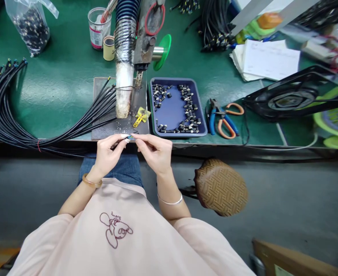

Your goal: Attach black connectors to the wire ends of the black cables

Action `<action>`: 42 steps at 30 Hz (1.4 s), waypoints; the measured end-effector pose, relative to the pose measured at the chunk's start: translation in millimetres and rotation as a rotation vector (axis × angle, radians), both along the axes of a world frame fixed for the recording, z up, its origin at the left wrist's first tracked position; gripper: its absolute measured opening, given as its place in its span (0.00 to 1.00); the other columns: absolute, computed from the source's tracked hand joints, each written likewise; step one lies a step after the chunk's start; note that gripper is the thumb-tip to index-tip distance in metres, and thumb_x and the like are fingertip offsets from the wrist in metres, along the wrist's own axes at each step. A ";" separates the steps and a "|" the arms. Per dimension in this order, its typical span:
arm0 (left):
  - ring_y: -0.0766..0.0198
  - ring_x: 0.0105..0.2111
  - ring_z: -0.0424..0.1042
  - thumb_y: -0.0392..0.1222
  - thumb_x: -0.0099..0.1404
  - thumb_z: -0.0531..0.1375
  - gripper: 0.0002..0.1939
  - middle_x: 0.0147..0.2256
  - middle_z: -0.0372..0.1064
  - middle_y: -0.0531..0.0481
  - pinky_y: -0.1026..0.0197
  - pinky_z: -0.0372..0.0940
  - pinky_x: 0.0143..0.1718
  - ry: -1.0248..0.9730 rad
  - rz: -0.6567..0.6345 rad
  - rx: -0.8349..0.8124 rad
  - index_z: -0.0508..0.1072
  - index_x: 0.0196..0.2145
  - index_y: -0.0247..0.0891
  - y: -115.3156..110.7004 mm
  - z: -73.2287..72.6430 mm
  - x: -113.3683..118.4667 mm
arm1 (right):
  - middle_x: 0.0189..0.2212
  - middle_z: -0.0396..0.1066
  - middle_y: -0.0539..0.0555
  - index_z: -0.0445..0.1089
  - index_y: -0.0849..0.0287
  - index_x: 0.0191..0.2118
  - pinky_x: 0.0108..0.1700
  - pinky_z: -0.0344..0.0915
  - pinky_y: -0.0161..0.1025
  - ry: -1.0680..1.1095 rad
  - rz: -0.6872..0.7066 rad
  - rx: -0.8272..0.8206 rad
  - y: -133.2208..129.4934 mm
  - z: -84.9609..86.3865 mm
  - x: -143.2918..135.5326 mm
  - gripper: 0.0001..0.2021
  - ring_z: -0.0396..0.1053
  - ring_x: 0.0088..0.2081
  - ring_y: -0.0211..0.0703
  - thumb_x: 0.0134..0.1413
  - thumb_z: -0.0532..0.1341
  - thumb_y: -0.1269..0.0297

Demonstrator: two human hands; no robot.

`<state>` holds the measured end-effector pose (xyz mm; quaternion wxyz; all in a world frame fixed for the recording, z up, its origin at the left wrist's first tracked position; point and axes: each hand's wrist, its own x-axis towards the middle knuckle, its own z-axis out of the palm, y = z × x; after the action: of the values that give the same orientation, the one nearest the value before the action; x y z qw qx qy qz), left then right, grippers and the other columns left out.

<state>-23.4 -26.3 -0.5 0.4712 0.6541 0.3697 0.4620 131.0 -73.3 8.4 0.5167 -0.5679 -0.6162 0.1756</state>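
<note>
At the bench's front edge, my left hand [108, 151] is closed in a pinch on a thin cable end with small blue and yellow wires [130, 136]. Close against it from the right, my right hand [156, 151] also pinches, its fingertips meeting the wire ends; what sits between them is too small to make out. Just beyond my fingers lies a dark metal plate [100, 130]. Over it stand a soldering iron [138, 82] and a whitish duct nozzle [123, 92]. A yellow tag or sponge piece [141, 116] rests on the plate.
A bundle of black cables [51, 140] curves in from the left. Right of the plate are a blue tray [169, 111] of small black connectors and pliers and cutters [225, 119]. A black fan [289, 97] stands farther right. A patterned stool [222, 188] is below the bench.
</note>
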 end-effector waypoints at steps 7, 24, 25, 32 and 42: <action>0.73 0.20 0.66 0.47 0.65 0.64 0.12 0.22 0.69 0.54 0.70 0.63 0.24 -0.123 -0.073 -0.256 0.77 0.34 0.33 -0.6 -1.6 -2.8 | 0.17 0.69 0.45 0.80 0.55 0.46 0.25 0.60 0.33 -0.371 0.014 0.233 -6.4 -13.3 -2.4 0.11 0.61 0.17 0.31 0.63 0.61 0.67; 0.70 0.24 0.70 0.44 0.64 0.64 0.11 0.29 0.78 0.47 0.68 0.65 0.27 -0.032 -0.032 -0.103 0.82 0.35 0.33 15.1 -5.0 3.6 | 0.40 0.81 0.55 0.70 0.55 0.32 0.45 0.77 0.44 -0.105 -0.125 0.196 12.4 -16.7 -3.7 0.05 0.80 0.42 0.45 0.60 0.62 0.70; 0.69 0.25 0.71 0.44 0.64 0.64 0.11 0.31 0.79 0.46 0.68 0.66 0.28 -0.026 -0.029 -0.091 0.82 0.36 0.34 17.0 -5.7 4.6 | 0.40 0.81 0.55 0.70 0.55 0.32 0.45 0.77 0.44 -0.102 -0.131 0.206 14.7 -17.5 -3.9 0.06 0.80 0.41 0.44 0.60 0.62 0.70; 0.63 0.31 0.77 0.40 0.67 0.61 0.10 0.35 0.81 0.45 0.64 0.71 0.36 0.052 -0.014 0.025 0.83 0.40 0.35 24.1 -8.8 6.5 | 0.39 0.80 0.55 0.69 0.55 0.32 0.45 0.77 0.43 -0.094 -0.137 0.236 22.8 -15.9 -1.8 0.07 0.79 0.42 0.43 0.59 0.62 0.73; 0.59 0.40 0.81 0.36 0.68 0.60 0.10 0.39 0.82 0.43 0.60 0.73 0.46 0.119 0.012 0.190 0.82 0.41 0.35 25.6 -4.2 6.3 | 0.42 0.79 0.55 0.69 0.55 0.31 0.45 0.79 0.45 -0.039 -0.137 0.218 21.4 -9.9 -4.5 0.06 0.79 0.42 0.44 0.59 0.62 0.72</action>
<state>-17.1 -0.6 -4.6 0.3815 0.7198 0.3556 0.4582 126.5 -51.9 -1.4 0.5741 -0.5523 -0.6014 0.0610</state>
